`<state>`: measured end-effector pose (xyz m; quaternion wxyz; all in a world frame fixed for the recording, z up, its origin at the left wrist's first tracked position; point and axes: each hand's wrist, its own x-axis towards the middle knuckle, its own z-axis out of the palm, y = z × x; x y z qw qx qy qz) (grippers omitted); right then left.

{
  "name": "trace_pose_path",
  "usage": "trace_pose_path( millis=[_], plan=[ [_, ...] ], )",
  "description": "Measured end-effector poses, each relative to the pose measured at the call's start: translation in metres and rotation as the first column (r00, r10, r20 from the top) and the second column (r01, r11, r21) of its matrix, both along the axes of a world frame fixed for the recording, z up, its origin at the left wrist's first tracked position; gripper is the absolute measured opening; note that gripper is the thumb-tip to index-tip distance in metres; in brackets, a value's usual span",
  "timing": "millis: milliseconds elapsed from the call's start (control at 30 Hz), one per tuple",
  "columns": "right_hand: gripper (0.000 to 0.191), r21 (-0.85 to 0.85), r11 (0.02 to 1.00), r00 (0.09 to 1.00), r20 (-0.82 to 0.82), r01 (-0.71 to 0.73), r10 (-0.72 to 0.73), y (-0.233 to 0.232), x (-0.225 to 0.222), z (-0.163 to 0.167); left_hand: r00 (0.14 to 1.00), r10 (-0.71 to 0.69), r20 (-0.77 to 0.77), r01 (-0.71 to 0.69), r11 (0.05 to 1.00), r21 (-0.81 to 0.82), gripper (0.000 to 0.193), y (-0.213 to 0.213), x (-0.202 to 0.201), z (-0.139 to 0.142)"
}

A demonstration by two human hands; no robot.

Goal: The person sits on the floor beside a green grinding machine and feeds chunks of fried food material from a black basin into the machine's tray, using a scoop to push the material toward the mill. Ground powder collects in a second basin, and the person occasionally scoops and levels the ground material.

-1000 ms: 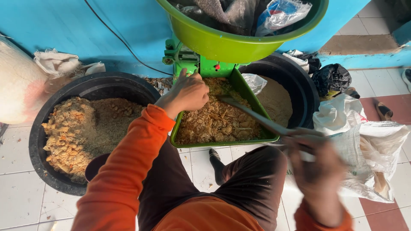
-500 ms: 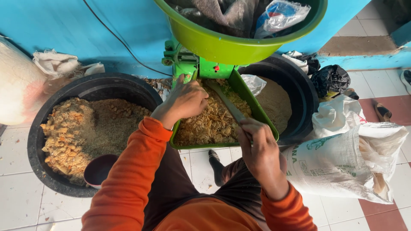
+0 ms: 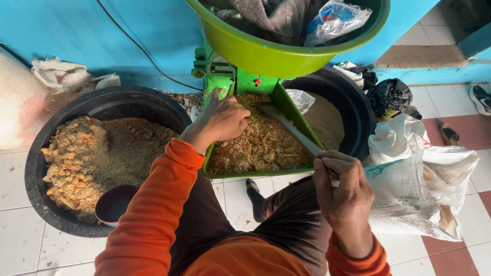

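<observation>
Hands at the green feed tray

Crumbly brown mash fills the green tray of a green machine standing against a blue wall. The left hand lies palm down on the mash at the tray's upper left corner, its fingers loosely curled and pressed into the material, gripping nothing that can be made out. The right hand hovers just past the tray's lower right corner, its fingers wrapped tight round the end of a pale flat stick, whose far end reaches diagonally into the mash near the left hand. A large green basin holding bags sits above the machine. On the tiled floor, a black tub of coarse and fine meal with a small dark bowl stands left of the tray; another black tub of finer meal stands right. A white sack lies beside the right hand.
</observation>
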<state>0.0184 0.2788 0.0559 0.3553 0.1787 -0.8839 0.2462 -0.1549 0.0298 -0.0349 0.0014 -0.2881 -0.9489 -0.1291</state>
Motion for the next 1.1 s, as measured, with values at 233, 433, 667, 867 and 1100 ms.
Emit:
trace_pose_path(
  millis=[233,433,667,867,1100],
  plan=[
    [0.022,0.129,0.984,0.990,-0.044,-0.124,0.131,-0.005,-0.033,-0.031,0.998,-0.014,-0.067,0.019,0.998,0.064,0.025,-0.001,0.005,0.005],
    [0.018,-0.178,0.981,0.997,-0.038,-0.076,0.071,0.032,0.007,-0.015,0.997,0.038,-0.067,-0.037,0.999,0.007,0.018,-0.003,0.001,0.005],
    [0.015,-0.239,0.970,0.997,0.077,0.032,-0.014,0.040,-0.005,-0.030,0.883,0.022,-0.469,0.124,0.953,0.277,0.021,-0.003,0.027,0.023],
    [0.014,-0.457,0.889,0.988,0.127,-0.019,0.087,0.083,0.006,-0.041,0.849,0.029,-0.528,0.136,0.953,0.271,0.014,0.032,0.047,0.085],
    [0.012,-0.852,0.523,0.997,-0.024,0.016,-0.069,0.237,-0.001,-0.092,0.883,-0.242,-0.402,0.252,0.967,-0.029,0.016,0.153,0.015,0.097]
  ],
)
